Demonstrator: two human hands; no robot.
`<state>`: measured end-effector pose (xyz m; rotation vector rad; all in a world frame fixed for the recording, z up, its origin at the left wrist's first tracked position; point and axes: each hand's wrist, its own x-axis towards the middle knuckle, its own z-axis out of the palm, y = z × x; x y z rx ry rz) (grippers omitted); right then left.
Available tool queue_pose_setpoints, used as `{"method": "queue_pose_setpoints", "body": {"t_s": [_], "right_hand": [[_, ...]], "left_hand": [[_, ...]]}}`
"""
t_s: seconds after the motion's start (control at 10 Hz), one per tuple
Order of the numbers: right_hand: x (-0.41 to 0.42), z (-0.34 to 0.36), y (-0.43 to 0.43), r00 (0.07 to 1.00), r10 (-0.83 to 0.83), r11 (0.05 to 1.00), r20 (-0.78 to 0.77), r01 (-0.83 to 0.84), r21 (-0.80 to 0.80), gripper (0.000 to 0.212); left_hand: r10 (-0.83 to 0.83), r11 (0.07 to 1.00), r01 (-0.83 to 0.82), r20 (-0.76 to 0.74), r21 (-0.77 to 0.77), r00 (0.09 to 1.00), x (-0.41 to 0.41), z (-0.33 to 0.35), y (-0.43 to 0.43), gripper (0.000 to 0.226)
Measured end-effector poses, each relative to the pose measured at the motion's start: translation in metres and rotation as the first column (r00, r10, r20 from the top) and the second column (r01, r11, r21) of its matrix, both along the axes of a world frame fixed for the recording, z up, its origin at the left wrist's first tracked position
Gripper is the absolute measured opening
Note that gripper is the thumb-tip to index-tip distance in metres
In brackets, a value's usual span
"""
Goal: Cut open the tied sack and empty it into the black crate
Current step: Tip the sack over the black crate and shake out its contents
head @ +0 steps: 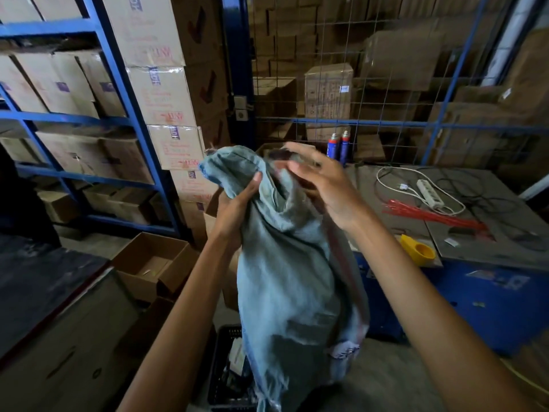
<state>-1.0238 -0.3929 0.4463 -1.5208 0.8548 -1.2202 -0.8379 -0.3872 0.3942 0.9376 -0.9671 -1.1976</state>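
Note:
A pale blue woven sack [285, 272] hangs upside down in front of me, its frayed open end at the bottom over the black crate [225, 379]. My left hand [237, 203] grips the bunched upper part of the sack from the left. My right hand [320, 182] is at the sack's top right with fingers spread, blurred, touching or just off the fabric. The crate sits on the floor at the lower middle, and some items lie inside it, partly hidden by the sack.
A blue table [475, 263] on the right carries red cable ties [430, 214], a white power strip [429, 193] and a yellow tool [417, 249]. Open cardboard boxes [154, 263] stand on the floor to the left. Blue racks [133, 114] with cartons fill the back.

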Motion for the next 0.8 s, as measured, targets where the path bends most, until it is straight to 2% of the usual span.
{"method": "queue_pose_setpoints", "body": {"t_s": [0.1,0.2,0.3,0.4,0.5,0.6,0.7,0.8], "right_hand": [[-0.031,-0.039,0.001,0.985,-0.171,0.982,0.019,0.172,-0.075,0.096],[-0.035,-0.077,0.003,0.979,-0.079,0.995,-0.187,0.066,-0.073,0.139],[-0.013,-0.095,0.000,0.993,-0.111,0.993,-0.027,0.112,0.046,0.102],[-0.006,-0.087,-0.007,0.930,-0.314,0.939,0.190,0.276,0.205,0.074],[-0.022,-0.059,-0.018,0.853,-0.344,0.916,0.392,0.212,0.342,0.055],[-0.028,-0.032,-0.020,0.853,-0.266,0.942,0.448,0.132,0.309,0.053],[0.002,-0.022,-0.008,0.933,-0.167,0.962,0.318,0.083,0.261,0.063],[-0.003,-0.014,0.010,0.985,-0.136,0.991,0.109,0.135,0.016,0.091]], "left_hand": [[0.000,1.000,0.001,-0.163,0.005,0.987,0.003,0.001,-0.011,0.074],[-0.091,0.996,0.090,-0.161,-0.016,0.983,-0.006,0.006,-0.012,0.075],[-0.150,0.988,0.151,0.048,-0.027,0.988,-0.031,0.010,-0.008,0.063],[-0.004,0.996,0.026,0.252,-0.084,0.968,-0.033,0.012,-0.010,0.064],[0.086,0.996,-0.085,0.142,-0.009,0.986,-0.001,-0.012,-0.018,0.056],[-0.172,0.983,0.137,0.349,0.125,0.921,-0.004,-0.054,-0.008,0.114],[-0.202,0.979,0.198,0.367,0.048,0.908,-0.043,-0.060,0.005,0.081],[-0.214,0.973,0.190,0.213,0.128,0.953,-0.061,-0.047,0.005,0.049]]}}
